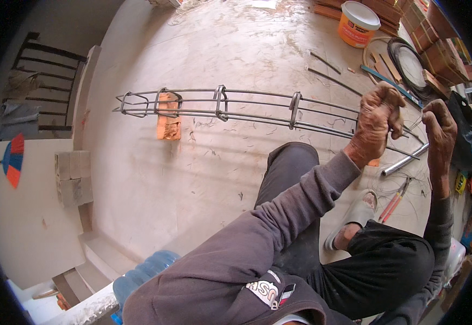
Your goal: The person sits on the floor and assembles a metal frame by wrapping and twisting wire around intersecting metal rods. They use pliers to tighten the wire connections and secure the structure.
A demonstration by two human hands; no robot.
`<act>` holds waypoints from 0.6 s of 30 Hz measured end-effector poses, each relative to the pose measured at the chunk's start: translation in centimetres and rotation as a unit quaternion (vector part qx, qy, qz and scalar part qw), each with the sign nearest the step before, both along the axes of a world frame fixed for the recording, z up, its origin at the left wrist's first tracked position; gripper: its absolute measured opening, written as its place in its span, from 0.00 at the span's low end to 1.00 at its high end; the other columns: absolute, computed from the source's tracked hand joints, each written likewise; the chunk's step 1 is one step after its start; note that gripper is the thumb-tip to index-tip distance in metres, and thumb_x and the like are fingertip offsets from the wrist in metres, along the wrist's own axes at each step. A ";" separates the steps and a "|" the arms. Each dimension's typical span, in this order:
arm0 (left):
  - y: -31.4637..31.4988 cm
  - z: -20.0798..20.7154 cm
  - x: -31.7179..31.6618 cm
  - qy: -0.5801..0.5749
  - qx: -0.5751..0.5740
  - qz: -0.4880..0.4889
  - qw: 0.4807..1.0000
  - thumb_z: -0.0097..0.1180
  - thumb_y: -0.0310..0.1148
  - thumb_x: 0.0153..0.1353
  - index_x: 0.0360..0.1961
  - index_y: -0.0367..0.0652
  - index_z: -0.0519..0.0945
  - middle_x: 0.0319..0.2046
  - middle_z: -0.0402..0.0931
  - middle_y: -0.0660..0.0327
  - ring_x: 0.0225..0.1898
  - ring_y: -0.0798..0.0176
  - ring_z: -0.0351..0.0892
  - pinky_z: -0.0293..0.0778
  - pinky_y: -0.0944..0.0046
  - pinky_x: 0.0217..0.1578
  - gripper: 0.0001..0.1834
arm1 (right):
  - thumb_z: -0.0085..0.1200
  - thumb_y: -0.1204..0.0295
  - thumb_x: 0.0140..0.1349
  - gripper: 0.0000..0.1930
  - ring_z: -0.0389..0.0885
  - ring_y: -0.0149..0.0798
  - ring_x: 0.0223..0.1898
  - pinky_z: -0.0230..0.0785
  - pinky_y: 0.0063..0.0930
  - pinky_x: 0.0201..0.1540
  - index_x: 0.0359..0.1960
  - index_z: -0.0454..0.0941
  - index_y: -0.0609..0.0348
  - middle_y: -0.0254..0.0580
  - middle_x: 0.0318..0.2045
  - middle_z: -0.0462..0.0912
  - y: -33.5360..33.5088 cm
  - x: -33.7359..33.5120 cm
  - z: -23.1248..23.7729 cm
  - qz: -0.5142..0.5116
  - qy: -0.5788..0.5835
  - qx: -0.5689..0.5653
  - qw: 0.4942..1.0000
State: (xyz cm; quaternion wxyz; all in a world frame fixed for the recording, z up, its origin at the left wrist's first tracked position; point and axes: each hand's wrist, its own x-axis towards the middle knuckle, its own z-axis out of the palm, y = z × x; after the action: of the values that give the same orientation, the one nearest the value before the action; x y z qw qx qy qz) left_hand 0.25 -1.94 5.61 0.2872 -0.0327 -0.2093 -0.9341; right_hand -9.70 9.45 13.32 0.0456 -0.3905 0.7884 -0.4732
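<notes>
Cage (222, 103) across mid-frame, left part on brick (169, 128); four stirrups (294, 111) already on, right end likely left to finish. Left hand (378, 118) curled near fist, right hand (441, 129) pinched, right of frame (what either holds, cannot tell).

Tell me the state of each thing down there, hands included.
Left hand, curled shut, contents unclear
Right hand, curled shut, contents unclear
Steel bar frame, propped on orange brick
Bucket, upright, lidded
Black wire, coiled
Red-handled pliers, lying down
Metal tube, lying down
</notes>
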 end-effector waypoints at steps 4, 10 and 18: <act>-0.2 1.0 0.2 -0.016 -0.059 0.028 0.998 0.52 0.41 0.71 0.31 0.42 0.73 0.12 0.63 0.71 0.11 0.77 0.60 0.57 0.73 0.12 0.14 | 0.52 0.78 0.53 0.07 0.68 0.33 0.21 0.61 0.29 0.28 0.20 0.69 0.63 0.42 0.17 0.65 0.6 -2.3 -2.0 0.004 0.105 0.183 0.977; -4.2 -1.6 0.8 -0.011 0.078 0.059 0.995 0.53 0.38 0.70 0.38 0.47 0.76 0.20 0.70 0.68 0.19 0.75 0.67 0.63 0.74 0.15 0.07 | 0.54 0.81 0.47 0.01 0.73 0.41 0.17 0.67 0.33 0.25 0.23 0.75 0.64 0.48 0.17 0.75 1.3 3.2 -2.5 0.297 0.024 0.259 0.919; -4.1 0.3 0.7 0.031 0.045 0.037 0.998 0.53 0.42 0.69 0.48 0.40 0.76 0.23 0.70 0.67 0.27 0.68 0.77 0.81 0.65 0.30 0.17 | 0.51 0.69 0.59 0.11 0.58 0.18 0.16 0.47 0.17 0.17 0.25 0.79 0.64 0.23 0.15 0.64 1.8 2.5 -1.5 0.179 -0.234 0.189 0.937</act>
State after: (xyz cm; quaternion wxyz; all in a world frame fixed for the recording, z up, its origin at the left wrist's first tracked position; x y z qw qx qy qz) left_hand 0.97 -6.06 5.90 0.3293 -0.0413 -0.1593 -0.9298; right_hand -7.19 11.21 11.86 0.3855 -0.3872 0.7477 -0.3773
